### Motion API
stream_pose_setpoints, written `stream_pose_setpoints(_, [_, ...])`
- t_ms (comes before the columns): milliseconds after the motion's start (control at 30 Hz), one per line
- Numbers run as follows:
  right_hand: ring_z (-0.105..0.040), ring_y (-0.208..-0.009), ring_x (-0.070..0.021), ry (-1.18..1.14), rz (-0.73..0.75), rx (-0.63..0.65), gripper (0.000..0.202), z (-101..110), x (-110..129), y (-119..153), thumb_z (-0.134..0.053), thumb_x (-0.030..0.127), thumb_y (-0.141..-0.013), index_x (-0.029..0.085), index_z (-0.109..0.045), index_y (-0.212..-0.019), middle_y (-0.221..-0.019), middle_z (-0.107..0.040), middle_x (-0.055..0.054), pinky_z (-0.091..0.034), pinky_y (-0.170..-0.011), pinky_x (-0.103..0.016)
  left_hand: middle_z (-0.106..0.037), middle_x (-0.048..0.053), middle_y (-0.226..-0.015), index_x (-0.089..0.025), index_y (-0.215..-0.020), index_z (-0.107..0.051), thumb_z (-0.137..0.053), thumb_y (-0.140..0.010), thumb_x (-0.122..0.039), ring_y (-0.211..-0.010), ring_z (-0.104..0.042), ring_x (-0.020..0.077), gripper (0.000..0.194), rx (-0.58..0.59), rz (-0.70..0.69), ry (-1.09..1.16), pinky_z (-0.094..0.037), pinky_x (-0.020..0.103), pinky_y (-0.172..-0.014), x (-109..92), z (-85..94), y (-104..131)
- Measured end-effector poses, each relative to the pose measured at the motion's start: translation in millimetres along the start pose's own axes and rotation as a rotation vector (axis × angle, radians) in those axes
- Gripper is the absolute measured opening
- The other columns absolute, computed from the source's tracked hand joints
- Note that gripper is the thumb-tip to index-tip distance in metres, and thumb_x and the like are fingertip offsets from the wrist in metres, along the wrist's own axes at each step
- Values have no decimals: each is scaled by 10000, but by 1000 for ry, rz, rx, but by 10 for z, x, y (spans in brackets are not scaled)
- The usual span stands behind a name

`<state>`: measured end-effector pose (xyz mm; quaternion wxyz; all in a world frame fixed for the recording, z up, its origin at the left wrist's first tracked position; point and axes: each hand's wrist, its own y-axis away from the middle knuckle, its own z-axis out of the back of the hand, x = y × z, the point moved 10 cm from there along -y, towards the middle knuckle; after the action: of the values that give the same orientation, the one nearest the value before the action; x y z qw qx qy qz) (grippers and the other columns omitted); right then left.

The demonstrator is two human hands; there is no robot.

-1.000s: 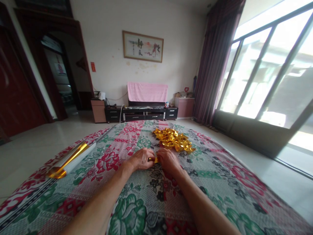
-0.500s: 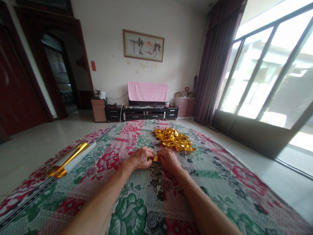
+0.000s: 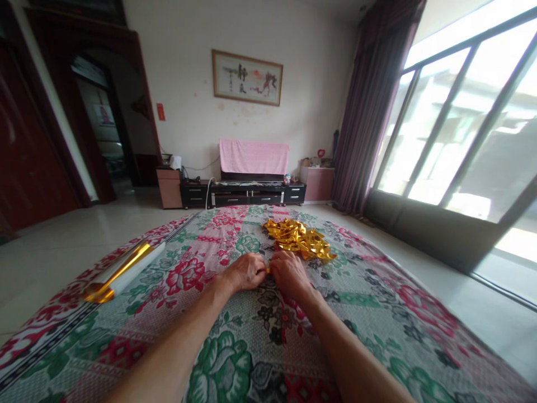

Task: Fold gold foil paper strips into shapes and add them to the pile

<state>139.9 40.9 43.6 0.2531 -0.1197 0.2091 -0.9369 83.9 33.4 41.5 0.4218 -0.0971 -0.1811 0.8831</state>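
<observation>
My left hand (image 3: 248, 271) and my right hand (image 3: 289, 271) meet over the middle of the table, fingers closed. Between their fingertips they grip a small piece of gold foil paper (image 3: 268, 270); only a sliver of it shows, and the fingers hide the rest. Just beyond my right hand lies a pile of folded gold foil pieces (image 3: 298, 239). Far off to the left of my left hand, a stack of gold and white foil sheets (image 3: 130, 268) rests near the table's edge, its near end curled up.
A floral tablecloth (image 3: 218, 366) in red, green and grey covers the round table. Past its far edge stand a low black TV cabinet (image 3: 247, 197) and a screen draped with a pink cloth (image 3: 254, 157). Large windows (image 3: 461, 123) are on the right.
My hands have drawn closer together, and less of the gold foil paper shows between them. The pile and the sheets stay where they were.
</observation>
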Motion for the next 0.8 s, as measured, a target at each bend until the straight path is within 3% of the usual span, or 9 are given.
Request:
stream_pose_setpoints(267, [-551,-747,-134,-21,-15,80,214,-42,-64,-12,-451,146,-778,215,-643,-714,-765,-650,-18,-313,-655,-227,-644,49,-683,-151,-648,-646,-506,-766,-239,-683,-577,147,203,25,39,80,-420,234,-640,-69,21,-37])
stream_pose_setpoints(467, [-552,-772,-143,-7,-53,6,192,-27,-69,35,-458,179,-786,191,-634,-713,-801,-645,-44,-336,-694,-223,-678,7,-817,-202,-719,-686,-456,-661,-59,-812,-589,144,277,13,50,198,-418,250,-795,62,10,19])
stream_pose_setpoints(800, [-531,-786,-133,-125,42,-30,218,-107,54,-12,-436,114,-797,167,-631,-716,-773,-607,-43,-362,-740,-216,-669,27,-869,-197,-758,-715,-492,-614,-73,-835,-584,155,293,-94,116,241,-439,270,-825,258,24,83])
